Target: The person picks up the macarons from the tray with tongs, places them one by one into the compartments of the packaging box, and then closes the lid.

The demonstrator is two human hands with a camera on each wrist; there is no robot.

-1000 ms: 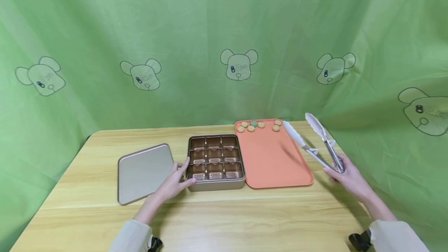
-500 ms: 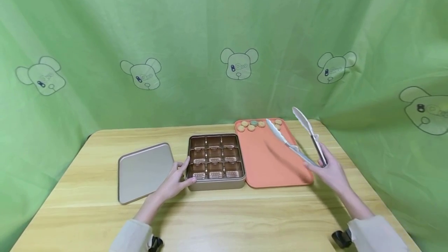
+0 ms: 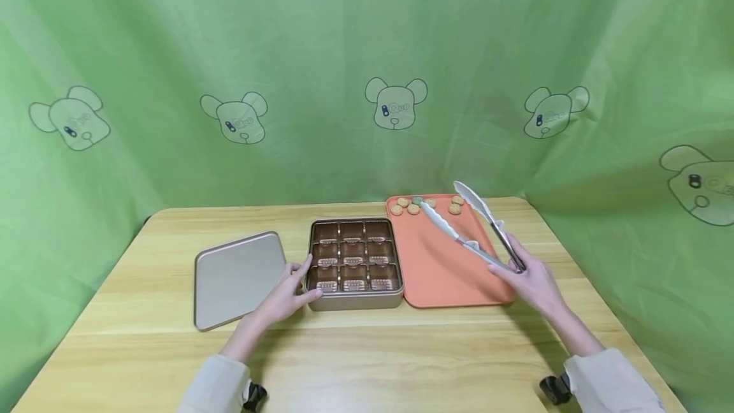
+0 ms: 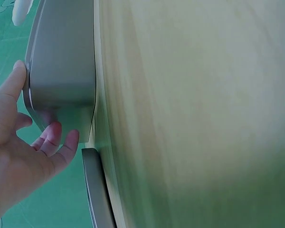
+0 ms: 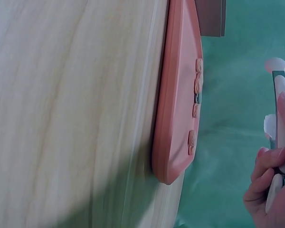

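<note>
My left hand (image 3: 285, 298) holds the near left corner of a bronze cookie tin (image 3: 357, 302), thumb on the front rim and fingers along the left side. In the left wrist view the fingertips touch the tin's wall (image 4: 61, 57). Inside the tin sits a brown plastic insert with several square compartments, all bare. My right hand (image 3: 533, 282) grips metal tongs (image 3: 471, 245) near their hinge end. Their white scalloped tips stand spread apart above a coral tray (image 3: 441, 273), with nothing between them. Several small round cookies (image 3: 413, 209), one of them green, lie along its far edge.
The tin's flat lid (image 3: 237, 282) lies tilted on the wooden table (image 3: 355, 355), left of the tin. Tray and tin stand side by side, close together. A green curtain (image 3: 321, 164) with bear heads hangs behind the table and along its sides.
My right hand has moved left with the tongs, from beyond the tray's right edge to over it, the tips nearing the cookies. The left hand has stayed at the tin.
</note>
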